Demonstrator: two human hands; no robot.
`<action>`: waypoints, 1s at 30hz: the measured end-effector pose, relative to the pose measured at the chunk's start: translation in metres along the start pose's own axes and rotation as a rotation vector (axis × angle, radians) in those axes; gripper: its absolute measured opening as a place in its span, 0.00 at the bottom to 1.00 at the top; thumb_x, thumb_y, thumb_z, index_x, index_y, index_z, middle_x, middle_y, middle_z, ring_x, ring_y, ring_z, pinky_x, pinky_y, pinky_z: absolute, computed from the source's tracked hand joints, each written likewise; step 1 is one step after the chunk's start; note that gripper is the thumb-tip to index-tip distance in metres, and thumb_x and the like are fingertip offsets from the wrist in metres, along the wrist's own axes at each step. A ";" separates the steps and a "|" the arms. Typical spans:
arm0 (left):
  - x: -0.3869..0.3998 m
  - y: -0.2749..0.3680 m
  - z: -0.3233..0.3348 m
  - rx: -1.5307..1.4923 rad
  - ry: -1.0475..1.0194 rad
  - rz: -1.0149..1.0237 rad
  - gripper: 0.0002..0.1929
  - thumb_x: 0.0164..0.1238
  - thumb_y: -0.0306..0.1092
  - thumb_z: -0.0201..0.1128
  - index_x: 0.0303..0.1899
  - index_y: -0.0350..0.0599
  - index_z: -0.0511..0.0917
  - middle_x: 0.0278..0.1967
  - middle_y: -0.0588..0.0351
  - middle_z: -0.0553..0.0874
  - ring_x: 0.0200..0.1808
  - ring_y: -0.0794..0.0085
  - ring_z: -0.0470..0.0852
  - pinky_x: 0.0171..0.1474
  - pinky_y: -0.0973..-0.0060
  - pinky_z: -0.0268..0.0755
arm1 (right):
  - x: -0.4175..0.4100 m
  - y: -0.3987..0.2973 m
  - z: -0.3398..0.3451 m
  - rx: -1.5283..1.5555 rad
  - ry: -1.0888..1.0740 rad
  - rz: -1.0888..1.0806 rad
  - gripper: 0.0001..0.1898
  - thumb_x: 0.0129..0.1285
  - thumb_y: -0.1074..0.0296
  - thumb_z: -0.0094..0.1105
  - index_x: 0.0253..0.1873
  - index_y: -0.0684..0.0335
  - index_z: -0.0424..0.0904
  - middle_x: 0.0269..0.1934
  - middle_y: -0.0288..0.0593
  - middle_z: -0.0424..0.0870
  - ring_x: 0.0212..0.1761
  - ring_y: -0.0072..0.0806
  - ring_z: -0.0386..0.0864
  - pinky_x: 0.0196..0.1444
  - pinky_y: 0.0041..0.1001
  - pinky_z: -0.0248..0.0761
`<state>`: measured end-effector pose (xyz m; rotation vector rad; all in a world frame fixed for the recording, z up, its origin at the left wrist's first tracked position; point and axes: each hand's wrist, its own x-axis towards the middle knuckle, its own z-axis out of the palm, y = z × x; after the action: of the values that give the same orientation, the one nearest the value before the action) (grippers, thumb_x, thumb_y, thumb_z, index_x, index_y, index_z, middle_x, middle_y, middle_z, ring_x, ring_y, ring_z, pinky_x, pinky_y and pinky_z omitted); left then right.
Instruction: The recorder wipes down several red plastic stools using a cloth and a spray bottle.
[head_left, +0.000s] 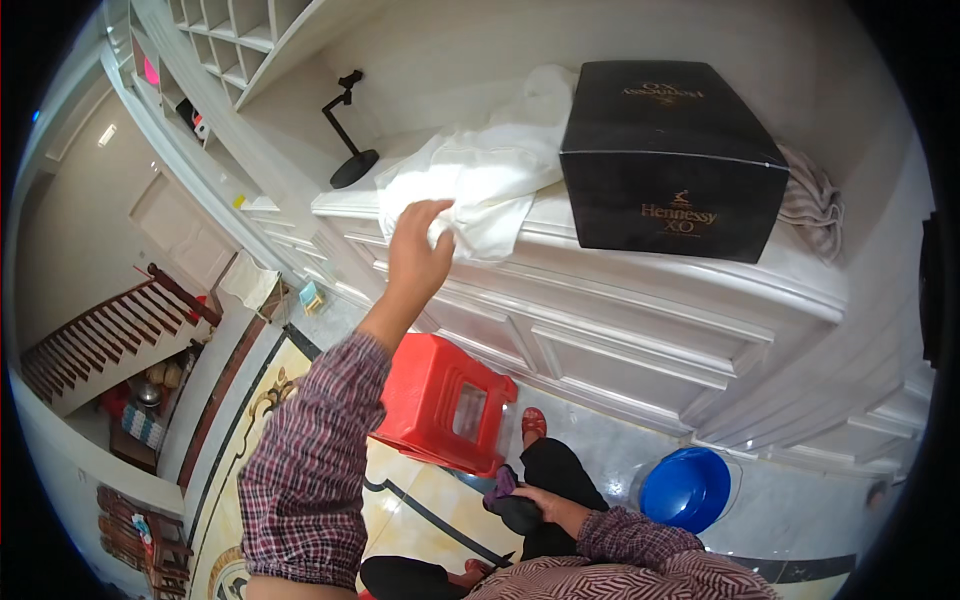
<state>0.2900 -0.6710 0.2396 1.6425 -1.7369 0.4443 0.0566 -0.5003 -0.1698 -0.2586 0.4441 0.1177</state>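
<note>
My left hand (418, 251) reaches up to the front edge of the white cabinet's ledge (551, 214). Its thumb and fingers are apart, in front of a white cloth (480, 176) that lies bunched there and hangs over the edge. Whether the fingertips touch the cloth I cannot tell. Low down by my knee, my right hand (549, 504) grips a purple cloth (501, 486). A large black Hennessy XO box (675, 199) stands on the ledge to the right of the white cloth.
A black phone stand (354, 166) is on the ledge at left; a striped cloth (814, 199) lies behind the box. A red plastic stool (431, 397) stands below by the cabinet. A blue bucket (686, 491) sits on the floor at right. Wooden stairs (112, 330) rise at far left.
</note>
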 end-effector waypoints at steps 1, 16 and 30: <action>-0.014 -0.005 -0.001 0.192 0.084 0.188 0.26 0.57 0.28 0.65 0.60 0.38 0.73 0.51 0.43 0.79 0.50 0.57 0.80 0.52 0.65 0.75 | 0.002 0.002 -0.003 0.002 -0.005 0.003 0.24 0.65 0.64 0.58 0.65 0.54 0.67 0.48 0.44 0.82 0.42 0.31 0.84 0.42 0.33 0.80; -0.310 -0.080 0.021 -0.147 -0.188 -0.997 0.37 0.58 0.35 0.69 0.68 0.35 0.63 0.53 0.39 0.80 0.55 0.54 0.79 0.57 0.65 0.72 | 0.015 0.007 -0.007 -0.093 0.004 0.044 0.26 0.63 0.63 0.58 0.67 0.52 0.66 0.48 0.43 0.81 0.44 0.33 0.83 0.45 0.35 0.80; -0.537 -0.043 -0.005 -0.773 0.327 -1.943 0.35 0.69 0.52 0.57 0.71 0.45 0.57 0.60 0.49 0.77 0.52 0.61 0.80 0.52 0.61 0.72 | 0.048 0.020 0.029 -0.246 0.105 0.243 0.25 0.60 0.68 0.57 0.63 0.58 0.67 0.47 0.44 0.80 0.45 0.35 0.82 0.47 0.35 0.79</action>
<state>0.3093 -0.2819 -0.1327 1.6528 0.3957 -0.7467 0.1085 -0.4707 -0.1697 -0.4534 0.5650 0.3997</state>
